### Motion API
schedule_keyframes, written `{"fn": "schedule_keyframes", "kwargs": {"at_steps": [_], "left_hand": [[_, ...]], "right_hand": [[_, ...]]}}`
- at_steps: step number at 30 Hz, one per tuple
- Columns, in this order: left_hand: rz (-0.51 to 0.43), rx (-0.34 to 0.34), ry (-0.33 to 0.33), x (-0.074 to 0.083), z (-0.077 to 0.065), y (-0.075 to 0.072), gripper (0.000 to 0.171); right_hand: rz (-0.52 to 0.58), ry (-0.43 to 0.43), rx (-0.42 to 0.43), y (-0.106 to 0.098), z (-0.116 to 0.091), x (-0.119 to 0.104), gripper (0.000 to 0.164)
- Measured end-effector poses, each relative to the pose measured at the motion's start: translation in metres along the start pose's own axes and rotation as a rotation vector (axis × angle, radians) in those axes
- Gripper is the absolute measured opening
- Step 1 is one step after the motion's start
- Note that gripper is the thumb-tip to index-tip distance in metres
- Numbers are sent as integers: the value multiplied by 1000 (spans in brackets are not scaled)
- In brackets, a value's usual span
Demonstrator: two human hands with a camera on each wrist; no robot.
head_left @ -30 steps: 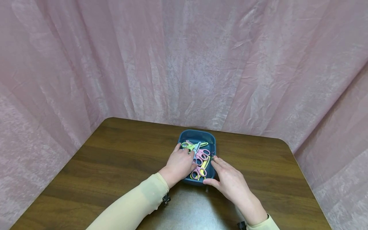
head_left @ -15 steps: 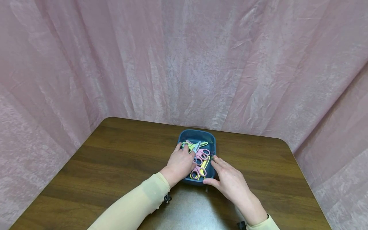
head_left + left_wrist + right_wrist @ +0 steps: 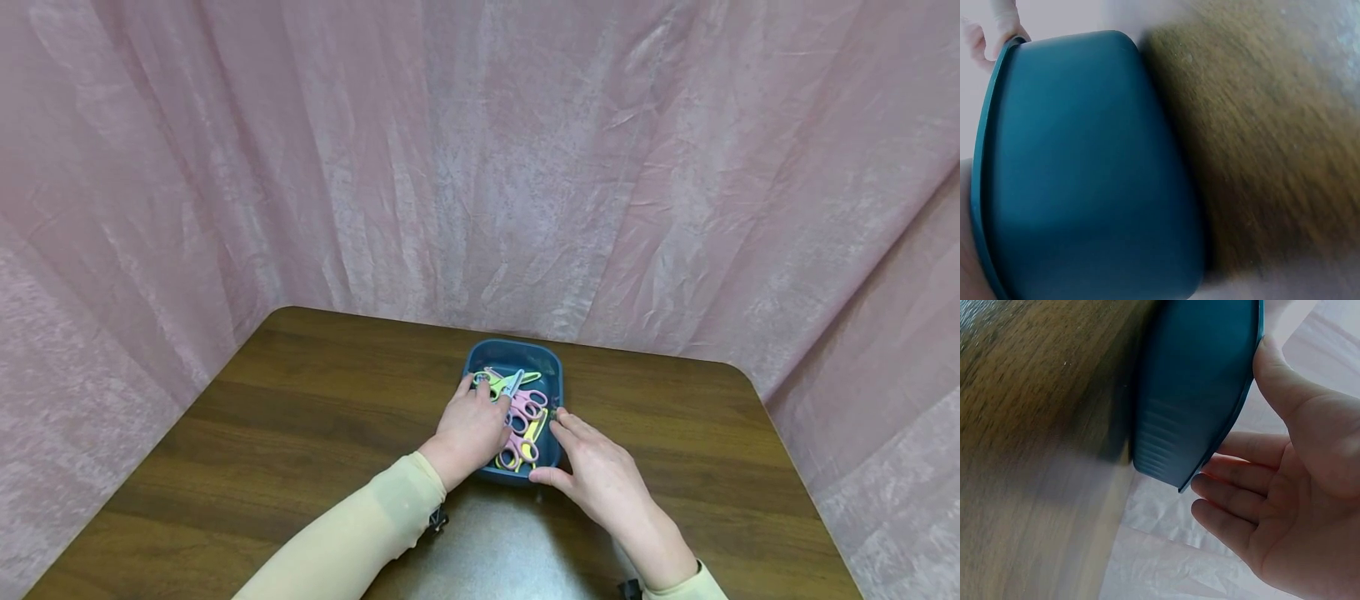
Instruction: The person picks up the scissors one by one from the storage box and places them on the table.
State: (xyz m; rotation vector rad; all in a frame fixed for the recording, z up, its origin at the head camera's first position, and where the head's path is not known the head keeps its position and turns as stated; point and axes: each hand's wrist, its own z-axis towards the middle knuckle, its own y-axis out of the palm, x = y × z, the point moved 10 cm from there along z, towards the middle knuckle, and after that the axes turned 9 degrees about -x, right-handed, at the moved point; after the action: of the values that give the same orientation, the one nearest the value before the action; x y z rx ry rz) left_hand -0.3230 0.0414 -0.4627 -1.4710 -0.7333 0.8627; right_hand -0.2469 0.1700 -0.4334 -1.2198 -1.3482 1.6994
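A dark teal-blue plastic bin (image 3: 514, 347) holds several small scissors. Among them are green scissors (image 3: 529, 378), light blue scissors (image 3: 514, 383), pink scissors (image 3: 525, 451) and yellow scissors (image 3: 536, 427), lying in a loose heap. My left hand (image 3: 471, 429) reaches over the bin's left side, fingers spread over the green and blue scissors; some fingertips are hard to make out among them. At the right wall, my right hand (image 3: 600, 471) touches the bin with fairly straight fingers, its thumb (image 3: 1279, 372) against the rim in the right wrist view.
A brown wood-grain table (image 3: 300, 400) carries the bin near its far edge. Behind and beside the table hang pink velvet curtains (image 3: 510, 167). Light glares off the tabletop in front of the bin.
The left fingers have shifted slightly and spread over the green and blue scissors. The right hand and the bin stay practically where they were.
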Motion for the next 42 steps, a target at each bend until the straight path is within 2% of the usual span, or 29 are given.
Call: {"fn": "schedule_keyframes", "kwargs": {"at_steps": [11, 22, 31, 35, 42], "left_hand": [[8, -33, -37, 0, 1, 2, 54], [44, -12, -27, 2, 1, 2, 52], [-5, -8, -21, 0, 1, 1, 49], [-42, 13, -7, 0, 0, -2, 50], [-73, 114, 27, -1, -3, -10, 53]], "right_hand": [[7, 7, -2, -1, -1, -1, 78], [7, 15, -2, -1, -1, -1, 78], [2, 9, -3, -1, -1, -1, 80], [0, 12, -3, 0, -1, -1, 80], [-2, 14, -4, 1, 0, 0, 80]]}}
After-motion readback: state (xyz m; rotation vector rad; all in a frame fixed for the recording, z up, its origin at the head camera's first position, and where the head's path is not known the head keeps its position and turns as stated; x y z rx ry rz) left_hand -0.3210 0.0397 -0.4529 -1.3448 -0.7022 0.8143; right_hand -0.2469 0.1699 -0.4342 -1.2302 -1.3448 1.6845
